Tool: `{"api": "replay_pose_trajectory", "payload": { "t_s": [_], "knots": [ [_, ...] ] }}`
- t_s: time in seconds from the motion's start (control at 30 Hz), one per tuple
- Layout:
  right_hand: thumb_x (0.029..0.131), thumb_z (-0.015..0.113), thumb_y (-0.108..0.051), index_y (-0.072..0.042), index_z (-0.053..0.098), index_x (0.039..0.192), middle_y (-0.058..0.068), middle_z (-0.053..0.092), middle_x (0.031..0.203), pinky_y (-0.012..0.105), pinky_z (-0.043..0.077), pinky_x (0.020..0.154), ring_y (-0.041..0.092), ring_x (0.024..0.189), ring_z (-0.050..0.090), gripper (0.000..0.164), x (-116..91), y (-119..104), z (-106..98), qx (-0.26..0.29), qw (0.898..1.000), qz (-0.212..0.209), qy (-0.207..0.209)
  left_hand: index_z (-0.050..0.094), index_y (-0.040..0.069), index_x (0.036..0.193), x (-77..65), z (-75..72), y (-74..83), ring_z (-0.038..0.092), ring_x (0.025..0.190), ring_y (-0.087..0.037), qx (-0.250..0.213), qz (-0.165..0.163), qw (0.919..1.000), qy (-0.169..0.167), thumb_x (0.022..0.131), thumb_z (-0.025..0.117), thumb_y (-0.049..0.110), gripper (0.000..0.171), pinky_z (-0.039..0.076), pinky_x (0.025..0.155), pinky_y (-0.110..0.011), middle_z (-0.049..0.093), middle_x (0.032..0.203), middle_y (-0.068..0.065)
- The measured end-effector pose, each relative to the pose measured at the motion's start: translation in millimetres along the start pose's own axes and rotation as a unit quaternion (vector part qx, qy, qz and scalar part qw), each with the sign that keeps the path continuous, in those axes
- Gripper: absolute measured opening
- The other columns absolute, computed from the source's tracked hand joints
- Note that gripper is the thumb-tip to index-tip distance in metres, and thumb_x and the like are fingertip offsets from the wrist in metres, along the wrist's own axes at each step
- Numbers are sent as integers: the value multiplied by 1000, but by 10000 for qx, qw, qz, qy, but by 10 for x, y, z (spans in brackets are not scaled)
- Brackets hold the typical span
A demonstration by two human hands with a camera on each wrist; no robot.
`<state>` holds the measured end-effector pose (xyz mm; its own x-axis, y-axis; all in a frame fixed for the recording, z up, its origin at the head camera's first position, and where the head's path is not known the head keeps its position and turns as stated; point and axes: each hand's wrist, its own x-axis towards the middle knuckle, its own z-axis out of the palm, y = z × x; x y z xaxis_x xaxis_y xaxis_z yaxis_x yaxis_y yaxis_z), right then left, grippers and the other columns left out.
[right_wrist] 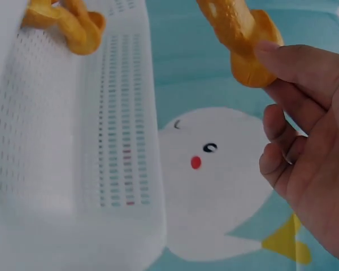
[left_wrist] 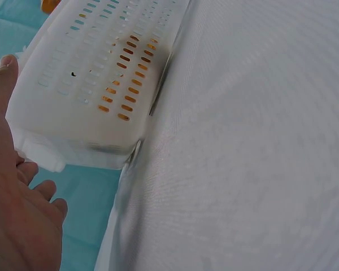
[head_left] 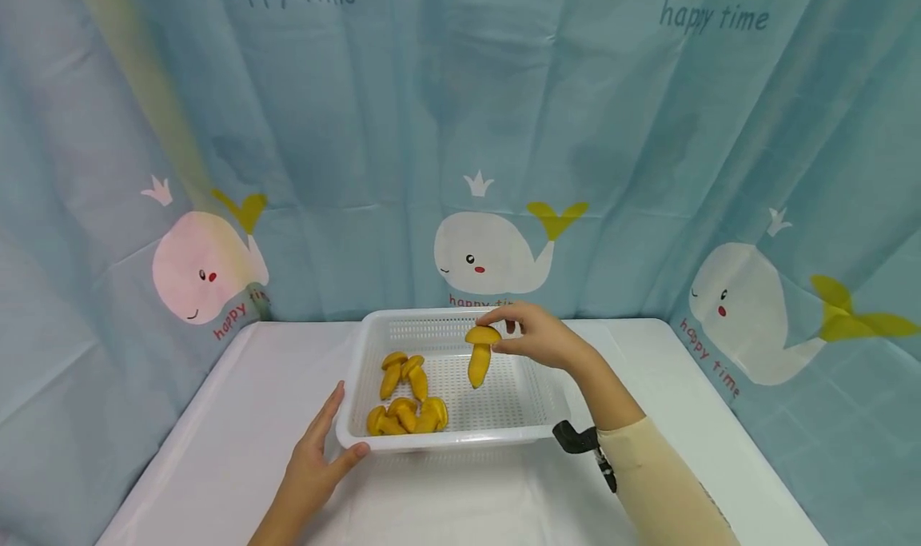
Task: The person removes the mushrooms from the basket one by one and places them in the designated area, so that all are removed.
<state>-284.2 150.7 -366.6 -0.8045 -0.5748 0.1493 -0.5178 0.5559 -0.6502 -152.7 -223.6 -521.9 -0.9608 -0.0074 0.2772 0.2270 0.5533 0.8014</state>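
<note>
Just right of center in the lower half of the head frame, there's a yellow mushroom (head_left: 480,354) held up over the white basket (head_left: 460,438), cap on top, stem hanging down. The right hand (head_left: 536,336) is pinching it by the edge of the cap (head_left: 484,335), thumb against fingers. The left hand (head_left: 312,462) has thumb and fingers spread around the basket's lower left corner; can't tell how hard it presses, if at all.

My guess is the thing weighs next to nothing. Can't tell if it's real or a toy; a real one would be a bit springy, and the cap rim could chip or dent. There's some shine on it in the right wrist view, so maybe slightly slick. I'd pinch gently under the cap, where the stem (head_left: 479,368) meets it. Same for the other mushrooms (head_left: 404,412) bunched at the basket's left end.
</note>
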Motion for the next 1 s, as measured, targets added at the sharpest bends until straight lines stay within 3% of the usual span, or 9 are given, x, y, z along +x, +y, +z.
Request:
{"api": "replay_pose_trajectory", "payload": {
  "t_s": [0.13,0.5,0.87,1.0],
  "knots": [
    [91,79,-17,-31,72,126,-12,68,119,34,46,77,29,98,53,39,-320,55,-101,47,9995,-124,288,22,31,164,0,-10,11,25,153,-41,1,-3,10000,19,87,83,30,98,31,114,-71,20,170,2],
    [92,79,-20,-34,71,127,-14,68,114,32,47,77,22,95,52,39,-1023,399,-222,-147,9949,88,994,22,29,165,5,0,23,27,152,-43,102,32,9999,56,87,83,30,98,32,113,-71,22,170,-2],
    [94,77,-25,-32,70,128,-11,69,119,34,43,74,20,95,50,35,-1327,885,-216,100,9906,330,1322,22,30,165,7,-3,16,27,153,-42,104,2,9999,87,87,83,30,98,32,113,-71,22,170,-1],
    [96,75,-22,-29,70,130,-7,68,120,28,42,73,23,96,48,35,-1387,1001,-253,121,9892,403,1402,22,32,164,5,15,0,27,152,-42,87,-6,9999,94,87,83,30,98,33,113,-70,22,170,0]
  ]
}}
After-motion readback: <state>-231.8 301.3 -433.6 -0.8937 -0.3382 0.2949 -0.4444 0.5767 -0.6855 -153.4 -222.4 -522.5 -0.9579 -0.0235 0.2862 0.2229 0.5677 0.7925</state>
